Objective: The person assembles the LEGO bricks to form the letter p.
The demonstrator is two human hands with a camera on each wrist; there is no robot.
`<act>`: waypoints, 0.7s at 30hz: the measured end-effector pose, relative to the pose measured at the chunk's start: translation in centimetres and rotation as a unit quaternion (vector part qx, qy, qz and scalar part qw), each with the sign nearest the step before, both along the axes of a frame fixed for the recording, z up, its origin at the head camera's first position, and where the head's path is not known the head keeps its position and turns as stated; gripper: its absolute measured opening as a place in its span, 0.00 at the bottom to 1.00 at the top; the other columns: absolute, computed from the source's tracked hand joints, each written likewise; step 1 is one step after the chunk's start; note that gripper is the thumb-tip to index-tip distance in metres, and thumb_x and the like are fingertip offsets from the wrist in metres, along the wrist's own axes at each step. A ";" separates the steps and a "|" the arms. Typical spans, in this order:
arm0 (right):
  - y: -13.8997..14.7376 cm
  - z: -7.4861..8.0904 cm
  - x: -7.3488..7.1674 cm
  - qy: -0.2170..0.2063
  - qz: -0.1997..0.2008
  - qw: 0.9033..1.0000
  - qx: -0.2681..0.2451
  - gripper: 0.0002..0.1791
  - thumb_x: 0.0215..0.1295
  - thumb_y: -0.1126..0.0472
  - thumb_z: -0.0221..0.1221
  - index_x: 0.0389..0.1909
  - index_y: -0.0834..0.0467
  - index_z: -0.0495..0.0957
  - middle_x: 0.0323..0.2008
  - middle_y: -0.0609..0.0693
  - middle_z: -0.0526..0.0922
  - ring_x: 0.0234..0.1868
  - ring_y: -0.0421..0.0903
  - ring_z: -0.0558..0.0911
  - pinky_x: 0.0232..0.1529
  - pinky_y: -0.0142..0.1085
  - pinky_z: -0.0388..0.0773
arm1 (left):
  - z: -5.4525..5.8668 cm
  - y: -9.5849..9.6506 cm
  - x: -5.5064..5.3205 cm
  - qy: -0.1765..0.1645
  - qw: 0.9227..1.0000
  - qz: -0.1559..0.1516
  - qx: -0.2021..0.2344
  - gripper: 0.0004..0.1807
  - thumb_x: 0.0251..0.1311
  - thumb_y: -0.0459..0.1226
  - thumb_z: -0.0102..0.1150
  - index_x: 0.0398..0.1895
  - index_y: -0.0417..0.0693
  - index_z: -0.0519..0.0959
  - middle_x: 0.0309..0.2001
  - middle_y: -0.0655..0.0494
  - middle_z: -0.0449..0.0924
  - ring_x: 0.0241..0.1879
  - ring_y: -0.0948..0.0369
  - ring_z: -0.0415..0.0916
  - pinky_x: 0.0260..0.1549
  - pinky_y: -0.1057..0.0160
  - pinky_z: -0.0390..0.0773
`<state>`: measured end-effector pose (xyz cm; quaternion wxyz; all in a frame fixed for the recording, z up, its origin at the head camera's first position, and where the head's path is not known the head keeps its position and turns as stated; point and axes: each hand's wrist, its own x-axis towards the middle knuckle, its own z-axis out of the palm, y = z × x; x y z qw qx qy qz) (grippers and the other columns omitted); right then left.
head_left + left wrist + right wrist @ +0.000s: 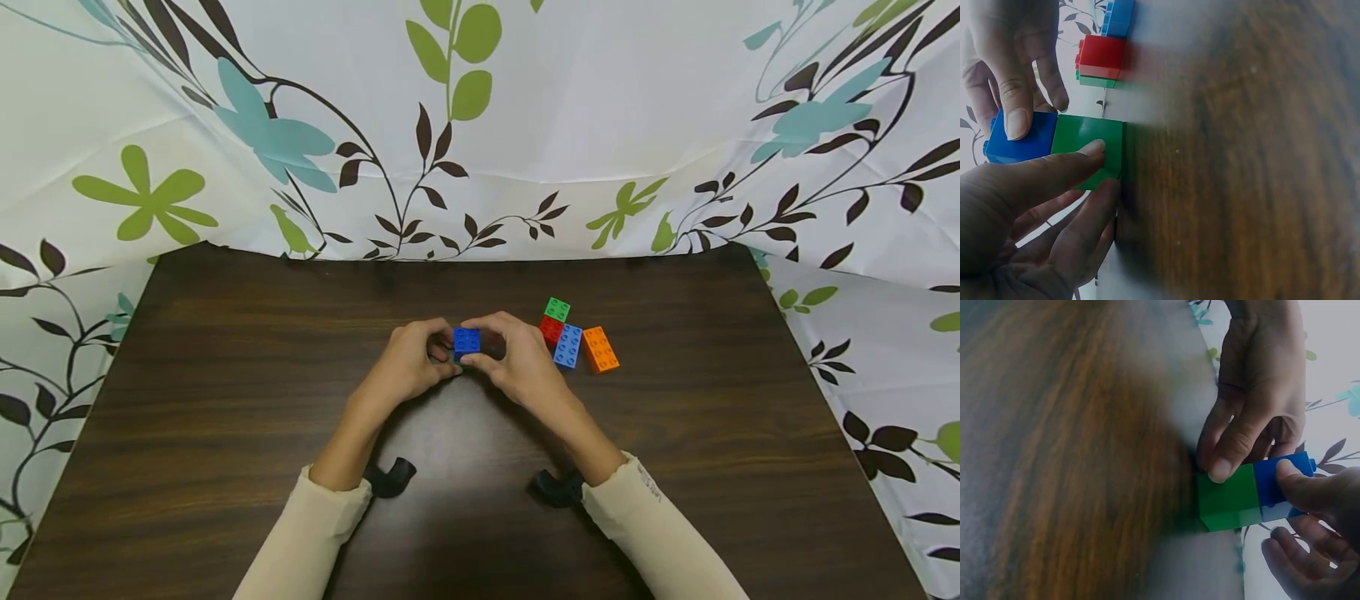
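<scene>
A dark blue building brick (467,340) sits on top of a green building brick (1082,133), stacked upright on the table. My left hand (408,362) pinches the green brick low down between thumb and fingers. From the other side, my right hand (517,357) grips the blue brick, its thumb (1294,484) pressed to the near face. In the right wrist view the blue brick (1272,478) lies flush against the green one (1229,499). From above, the green brick is mostly hidden beneath the blue.
Right of my right hand stand a small bright green brick (557,309), a red brick (551,331), a light blue brick (567,346) and an orange brick (601,349), close together. A leaf-patterned curtain (600,100) borders the dark wooden table (262,375) at the back.
</scene>
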<state>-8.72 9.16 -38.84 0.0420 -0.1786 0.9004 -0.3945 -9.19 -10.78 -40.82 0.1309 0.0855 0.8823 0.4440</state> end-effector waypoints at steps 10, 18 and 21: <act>1.2 -0.2 1.0 0.000 -0.005 1.000 0.001 0.34 0.65 0.61 0.76 0.71 0.58 0.77 0.57 0.57 0.86 0.53 0.54 0.86 0.56 0.49 0.88 | 0.0 0.2 0.1 0.005 1.000 0.004 0.000 0.16 0.54 0.28 0.80 0.43 0.42 0.84 0.46 0.45 0.89 0.43 0.52 0.90 0.45 0.55 0.90; 2.9 -0.2 1.4 0.016 -0.041 0.998 0.051 0.29 0.66 0.60 0.75 0.66 0.61 0.81 0.57 0.58 0.85 0.50 0.57 0.84 0.52 0.49 0.85 | -0.1 0.1 0.1 0.008 1.000 0.012 0.002 0.16 0.52 0.28 0.81 0.42 0.43 0.84 0.44 0.46 0.90 0.42 0.53 0.90 0.45 0.54 0.90; 3.7 -0.1 1.4 0.025 -0.051 0.995 0.077 0.29 0.67 0.59 0.75 0.66 0.61 0.81 0.55 0.58 0.84 0.49 0.56 0.83 0.51 0.49 0.84 | 0.0 0.2 0.2 0.003 1.000 0.013 0.000 0.16 0.52 0.28 0.81 0.43 0.44 0.85 0.44 0.47 0.90 0.42 0.54 0.89 0.46 0.53 0.89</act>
